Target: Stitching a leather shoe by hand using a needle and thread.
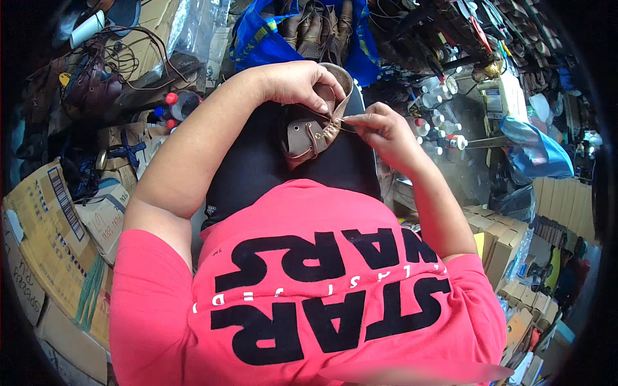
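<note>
A brown leather shoe (301, 137) rests on my lap between my dark-trousered thighs. Its metal eyelets show, and a thin tan lace (330, 132) crosses its front opening. My left hand (305, 85) grips the shoe's upper edge, thumb and fingers closed over the leather beside the opening. From the right, my right hand (384, 134) pinches the lace close to the eyelets, with a thin loop of it hanging just below the fingertips. The fingers partly hide the strand.
A blue bag (365, 55) holding several brown shoes stands beyond my knees. Bottles (432, 100) cluster at the right, near a blue plastic bag (537, 151). Cardboard boxes (103, 215) lie at the left; more boxes (499, 248) are stacked at the lower right.
</note>
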Demonstrator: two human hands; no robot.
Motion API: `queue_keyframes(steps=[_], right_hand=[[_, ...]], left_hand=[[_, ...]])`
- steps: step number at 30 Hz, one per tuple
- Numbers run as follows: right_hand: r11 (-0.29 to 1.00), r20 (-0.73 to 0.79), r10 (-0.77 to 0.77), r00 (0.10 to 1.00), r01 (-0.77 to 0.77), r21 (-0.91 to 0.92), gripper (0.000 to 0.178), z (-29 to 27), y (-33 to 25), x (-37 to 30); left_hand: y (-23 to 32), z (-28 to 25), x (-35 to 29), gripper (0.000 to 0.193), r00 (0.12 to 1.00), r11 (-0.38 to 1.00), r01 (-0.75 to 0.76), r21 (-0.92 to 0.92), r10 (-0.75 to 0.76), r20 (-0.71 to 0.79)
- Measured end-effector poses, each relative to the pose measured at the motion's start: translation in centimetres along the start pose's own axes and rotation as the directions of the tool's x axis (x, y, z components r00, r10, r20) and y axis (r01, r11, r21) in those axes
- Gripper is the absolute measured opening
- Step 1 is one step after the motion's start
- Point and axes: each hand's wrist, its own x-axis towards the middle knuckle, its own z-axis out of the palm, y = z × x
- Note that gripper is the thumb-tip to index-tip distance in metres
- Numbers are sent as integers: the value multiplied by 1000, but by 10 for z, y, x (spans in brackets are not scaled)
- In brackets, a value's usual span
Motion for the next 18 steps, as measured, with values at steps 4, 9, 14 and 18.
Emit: queue_keyframes(steps=[4, 9, 14, 18], right_hand=[[971, 140, 51, 989, -81, 223, 27, -3, 23, 11], [897, 226, 7, 974, -106, 428, 25, -3, 37, 18], [893, 241, 5, 971, -113, 435, 25, -1, 40, 20], [932, 127, 83, 988, -122, 342, 24, 7, 23, 17]], left_hand=[[-2, 0, 5, 37, 999, 1000, 15, 2, -15, -29], [0, -2, 6, 37, 1000, 999, -10, 38, 10, -17], [-3, -2, 6, 37, 1000, 999, -20, 30, 21, -19], [0, -1, 5, 38, 998, 992, -17, 128, 25, -66]])
